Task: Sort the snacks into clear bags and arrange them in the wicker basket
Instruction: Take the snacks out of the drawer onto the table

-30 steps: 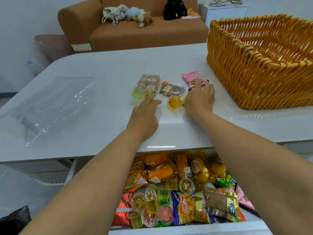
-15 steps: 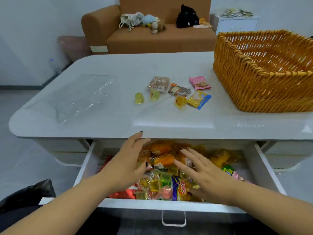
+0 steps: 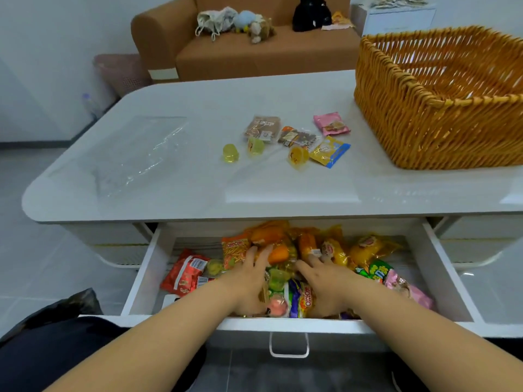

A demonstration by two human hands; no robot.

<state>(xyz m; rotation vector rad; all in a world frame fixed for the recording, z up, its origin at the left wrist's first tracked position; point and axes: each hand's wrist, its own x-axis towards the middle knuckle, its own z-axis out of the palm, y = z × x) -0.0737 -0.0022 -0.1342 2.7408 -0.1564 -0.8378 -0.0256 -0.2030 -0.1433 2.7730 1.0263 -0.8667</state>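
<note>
Clear bags (image 3: 135, 154) lay flat at the table's (image 3: 198, 108) nine o'clock. Both hands were in the open drawer (image 3: 147, 275): the left hand (image 3: 249, 281) and right hand (image 3: 325, 281) rested relaxed, fingers extended, on the snack pile (image 3: 334, 250). The wicker basket (image 3: 435, 114) sat at two o'clock.

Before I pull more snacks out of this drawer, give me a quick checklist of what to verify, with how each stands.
1. Drawer pulled open: ok.
2. Both hands among the snacks, left hand and right hand: ok.
3. A firm hold on a packet: cannot tell, the fingers are spread among the wrappers.
4. Clear bags flat on the table, within sight: ok.
5. Wicker basket ready with room inside: ok.
6. Sorted snacks bagged: not ok, they lie loose on the table.
</note>
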